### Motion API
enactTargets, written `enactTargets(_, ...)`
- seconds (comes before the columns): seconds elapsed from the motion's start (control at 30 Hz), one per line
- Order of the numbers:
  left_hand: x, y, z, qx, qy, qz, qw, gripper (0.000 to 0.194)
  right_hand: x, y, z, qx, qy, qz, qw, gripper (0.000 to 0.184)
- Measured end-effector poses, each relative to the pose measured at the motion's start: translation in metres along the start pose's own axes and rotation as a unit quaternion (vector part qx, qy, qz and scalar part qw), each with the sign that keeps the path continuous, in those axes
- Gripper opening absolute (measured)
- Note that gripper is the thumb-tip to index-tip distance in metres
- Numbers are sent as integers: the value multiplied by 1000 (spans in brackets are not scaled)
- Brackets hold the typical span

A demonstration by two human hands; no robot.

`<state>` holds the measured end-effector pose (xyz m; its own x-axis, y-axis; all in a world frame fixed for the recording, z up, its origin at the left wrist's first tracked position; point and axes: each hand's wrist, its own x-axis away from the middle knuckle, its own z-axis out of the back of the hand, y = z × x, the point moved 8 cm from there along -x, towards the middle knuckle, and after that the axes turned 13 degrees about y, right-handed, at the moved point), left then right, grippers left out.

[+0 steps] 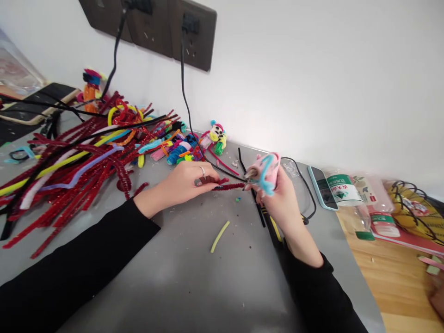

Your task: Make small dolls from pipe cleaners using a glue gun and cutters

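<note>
My left hand (194, 181), with a ring on one finger, pinches a dark red pipe cleaner (229, 187) above the grey mat. Gripped in my right hand (286, 199) is a pink and light-blue hot glue gun (269, 172), its dark nozzle tip pointing left toward the pipe cleaner's right end. Whether the tip touches it, I cannot tell. Under my right wrist lies a slim black and yellow object (275, 227), partly hidden. A short yellow-green strip (219, 236) rests on the mat below my hands.
Loose pipe cleaners (86, 162) pile up at left. Small pipe-cleaner figures (213, 134) lie by the wall. A black cord (187, 101) hangs from the socket panel (194, 41). At right are a phone (322, 187), plastic bottles (360, 217) and a yellow item (412, 212).
</note>
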<state>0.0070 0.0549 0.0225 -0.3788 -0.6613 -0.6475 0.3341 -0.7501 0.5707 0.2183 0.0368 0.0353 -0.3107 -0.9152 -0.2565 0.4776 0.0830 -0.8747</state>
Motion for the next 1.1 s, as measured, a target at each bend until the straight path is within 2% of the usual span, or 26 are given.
enactTargets(0.1, 0, 5, 1, 4, 12, -24, 1000, 13, 6, 8, -11, -33, -54, -97, 993, 38)
enactTargets(0.23, 0, 7, 4, 8, 27, -31, 999, 9, 8, 13, -14, -59, -47, -138, 988, 35)
enactTargets(0.37, 0, 7, 7, -1, 42, -32, 999, 9, 11, 15, -22, -112, -68, -167, 977, 37)
enactTargets(0.67, -1, 8, 10, 14, 45, -11, 999, 10, 10, 24, -17, -69, -29, -164, 984, 36)
enactTargets(0.9, -4, -3, 19, 46, 84, 82, 992, 11, 3, 32, -9, -11, 28, -120, 992, 53)
enactTargets(1.1, -3, -6, 12, 23, 32, 65, 997, 13, 6, 18, -10, -20, 23, -54, 998, 50)
